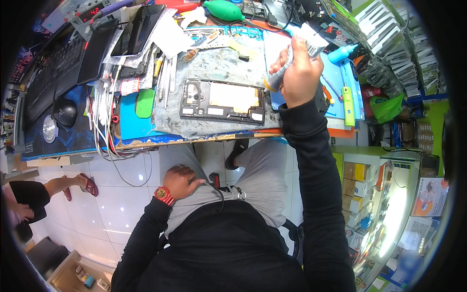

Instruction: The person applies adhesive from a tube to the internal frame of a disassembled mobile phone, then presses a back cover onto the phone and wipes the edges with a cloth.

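1. Right grip (301, 73): your fingers wrap firmly round a grey ribbed tube (277, 79); yellowish lower end, exact kind not tellable.
2. Left grip (184, 183): yours, unladen and relaxed, resting on the grey trousers (265, 168), soft cloth.
3. Opened phone chassis (224, 101): lying flat on the bench (160, 140), left of your right grip and nearer your body. The tube's lower end is beside its far right corner; contact cannot be told.
4. Step in hand, as judged: you are using or positioning the tube beside the chassis. The next move seems to call for a steady wrist and a controlled tip.
5. Chassis make: dark rectangular frame, pale yellowish panel, round camera opening.
6. Mat (209, 68), under the chassis: grey, stained, worn.
7. Bottle (342, 52), right of your right grip: light blue, tapering.
8. Bulb (224, 9), beyond and left of that grip: green, smooth, rounded.
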